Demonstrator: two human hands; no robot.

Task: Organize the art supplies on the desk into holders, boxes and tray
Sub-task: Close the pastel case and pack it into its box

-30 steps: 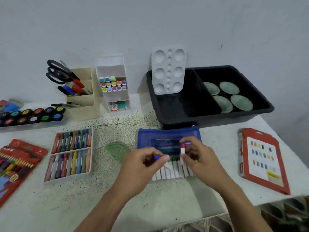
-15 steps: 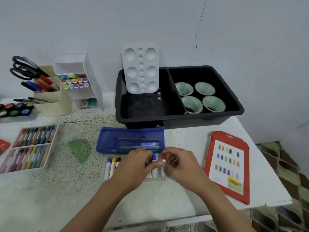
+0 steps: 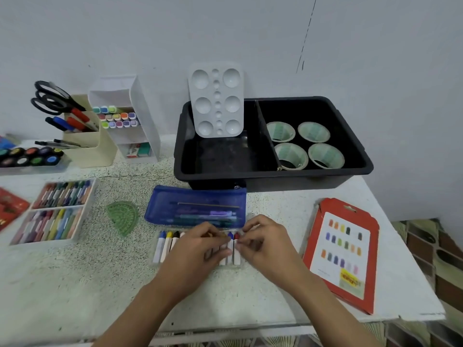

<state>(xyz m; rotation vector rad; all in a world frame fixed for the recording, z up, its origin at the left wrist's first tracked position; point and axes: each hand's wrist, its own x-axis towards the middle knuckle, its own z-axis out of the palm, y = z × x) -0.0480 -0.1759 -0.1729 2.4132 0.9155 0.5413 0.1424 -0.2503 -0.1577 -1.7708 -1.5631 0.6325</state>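
Observation:
A row of white-wrapped crayons [image 3: 165,246] lies in a clear tray at the desk's front, just before a blue pencil case [image 3: 195,209]. My left hand [image 3: 198,249] is curled over the middle of the row, thumb and fingertips pinching the blue-tipped crayon [image 3: 230,242]. My right hand [image 3: 265,244] pinches the red-tipped crayon [image 3: 237,249] beside it at the row's right end. Both crayons lie in line with the others. The crayons under my left hand are hidden.
A red crayon box [image 3: 323,236] lies at right. Behind stands a black divided tray [image 3: 273,176] with a white palette [image 3: 216,101] and several tape rolls [image 3: 280,131]. At left are a green protractor [image 3: 122,216], pastel box [image 3: 53,211], beige holder [image 3: 85,151], marker holder [image 3: 147,116], paint pots [image 3: 30,156].
My hands have come down from above the pencil case to the crayon row, bringing the blue-tipped and red-tipped crayons into line with the others.

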